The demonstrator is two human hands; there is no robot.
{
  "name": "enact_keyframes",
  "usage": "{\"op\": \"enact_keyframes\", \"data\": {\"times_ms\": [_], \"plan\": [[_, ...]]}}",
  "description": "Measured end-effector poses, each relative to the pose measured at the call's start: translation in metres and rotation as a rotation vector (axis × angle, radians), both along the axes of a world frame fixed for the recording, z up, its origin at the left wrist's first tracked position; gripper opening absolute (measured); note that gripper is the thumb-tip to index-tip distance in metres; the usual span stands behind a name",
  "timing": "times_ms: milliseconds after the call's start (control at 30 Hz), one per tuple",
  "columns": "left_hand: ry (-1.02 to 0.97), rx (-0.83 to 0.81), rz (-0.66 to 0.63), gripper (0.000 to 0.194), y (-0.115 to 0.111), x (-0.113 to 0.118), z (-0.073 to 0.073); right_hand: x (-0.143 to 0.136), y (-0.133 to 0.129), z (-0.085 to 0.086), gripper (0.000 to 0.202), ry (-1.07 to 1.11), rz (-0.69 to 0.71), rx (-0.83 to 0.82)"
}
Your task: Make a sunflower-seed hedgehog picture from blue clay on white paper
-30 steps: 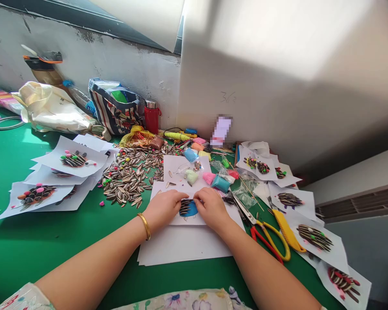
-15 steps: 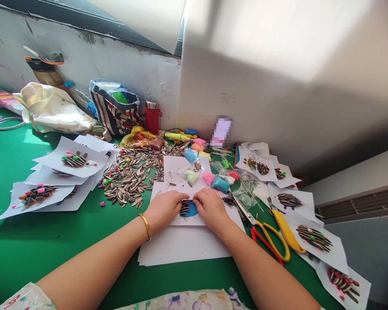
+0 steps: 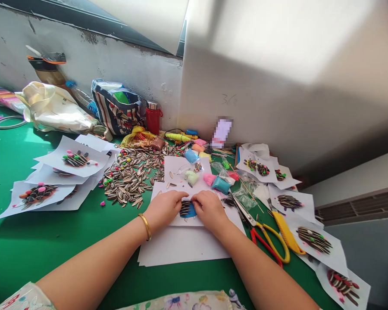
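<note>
A blue clay shape [image 3: 190, 210] with dark striped sunflower seeds stuck in its left part lies on a white drawing sheet [image 3: 178, 220]. My left hand [image 3: 168, 207], with a gold bangle at the wrist, rests at its upper left edge, fingers bent and pressed together. From the other side, my right hand [image 3: 211, 209] pinches at the clay's upper right edge. Whatever may be between the fingertips of either hand is too small or hidden to make out. More white sheets [image 3: 187, 245] lie underneath. Beyond my left hand spreads a heap of sunflower seeds [image 3: 129, 181].
Yellow-and-red-handled scissors [image 3: 268, 234] and a yellow comb-like tool [image 3: 286, 232] lie to the right. Finished seed pictures stand in stacks at left [image 3: 74, 160] and right [image 3: 315, 239]. Packets of coloured clay [image 3: 220, 184], a red bottle [image 3: 153, 119] and a striped bag [image 3: 116, 110] sit farther back.
My right hand has shifted very slightly left over the clay's upper edge. The left hand stays nearly in place, and the whole view has moved a little.
</note>
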State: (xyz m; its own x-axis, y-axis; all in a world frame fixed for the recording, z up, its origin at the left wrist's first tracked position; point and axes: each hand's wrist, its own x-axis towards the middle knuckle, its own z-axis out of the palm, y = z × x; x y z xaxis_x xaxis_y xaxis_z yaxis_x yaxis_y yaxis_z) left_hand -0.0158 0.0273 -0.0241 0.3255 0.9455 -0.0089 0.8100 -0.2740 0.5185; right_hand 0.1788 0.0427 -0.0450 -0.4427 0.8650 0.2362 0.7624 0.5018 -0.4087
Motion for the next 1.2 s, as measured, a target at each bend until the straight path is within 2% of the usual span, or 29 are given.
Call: {"op": "enact_keyframes", "data": {"times_ms": [233,333,433,600,700,833,1000,1100,1200], "plan": [[-0.098,-0.016,0.043,0.041,0.001,-0.001,-0.002,-0.004,0.003,0.003,0.018,-0.024,0.008,-0.033],[-0.269,-0.053,0.117,0.036,0.002,-0.002,-0.003,-0.005,0.003,0.003,0.018,-0.04,0.012,-0.035],[-0.658,-0.204,0.259,0.029,0.003,-0.002,0.002,-0.002,0.001,0.004,0.018,-0.024,0.014,-0.02],[-1.597,-0.804,0.458,0.016,0.004,-0.009,0.014,0.004,-0.005,0.011,0.022,0.102,-0.004,0.083],[-1.872,-1.001,0.528,0.015,0.003,-0.01,0.017,0.003,-0.011,0.018,0.024,0.177,-0.018,0.139],[-1.939,-0.971,0.572,0.03,-0.003,-0.006,0.024,-0.002,-0.02,0.028,0.023,0.241,0.006,0.197],[-1.861,-1.032,0.468,0.044,-0.01,-0.002,0.03,-0.011,-0.028,0.034,0.024,0.171,0.062,0.192],[-1.79,-1.071,0.412,0.048,-0.012,-0.001,0.028,-0.016,-0.028,0.036,0.029,0.111,0.102,0.156],[-1.8,-1.095,0.372,0.05,-0.014,0.0,0.025,-0.019,-0.028,0.035,0.025,0.11,0.11,0.109]]}}
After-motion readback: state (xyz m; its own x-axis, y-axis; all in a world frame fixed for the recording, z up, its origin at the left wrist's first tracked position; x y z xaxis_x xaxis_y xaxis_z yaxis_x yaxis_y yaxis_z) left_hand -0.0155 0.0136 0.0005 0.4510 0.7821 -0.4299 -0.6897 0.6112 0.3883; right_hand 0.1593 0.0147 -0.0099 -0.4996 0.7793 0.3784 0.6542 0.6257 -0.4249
